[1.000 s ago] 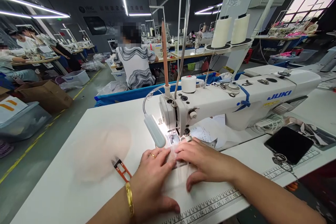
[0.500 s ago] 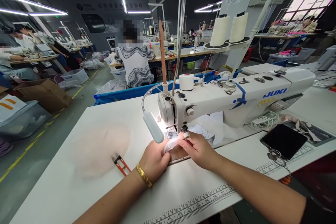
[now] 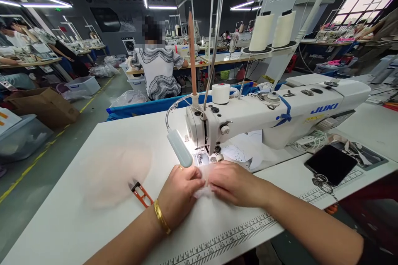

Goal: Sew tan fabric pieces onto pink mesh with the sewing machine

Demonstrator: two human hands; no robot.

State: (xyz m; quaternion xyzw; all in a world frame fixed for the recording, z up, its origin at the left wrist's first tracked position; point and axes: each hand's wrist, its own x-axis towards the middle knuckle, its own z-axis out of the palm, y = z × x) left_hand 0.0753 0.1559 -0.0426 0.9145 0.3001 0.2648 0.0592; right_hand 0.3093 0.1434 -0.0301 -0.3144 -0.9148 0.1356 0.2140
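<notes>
Fabric (image 3: 202, 193), sheer and white, is pinched by left hand (image 3: 180, 188) and right hand (image 3: 234, 183) over ruler-marked white bench (image 3: 65, 227); far, dark-grey wall (image 3: 76, 18).

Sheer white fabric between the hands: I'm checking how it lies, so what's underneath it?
Around the sheer white fabric, the white tabletop shows. What lies directly beneath is covered by the fabric, left hand and right hand.

Left hand (image 3: 182, 187) and right hand (image 3: 234, 183) close together, fingers (image 3: 220, 179) bent inward, bare forearms (image 3: 127, 238) converging from either side
</notes>
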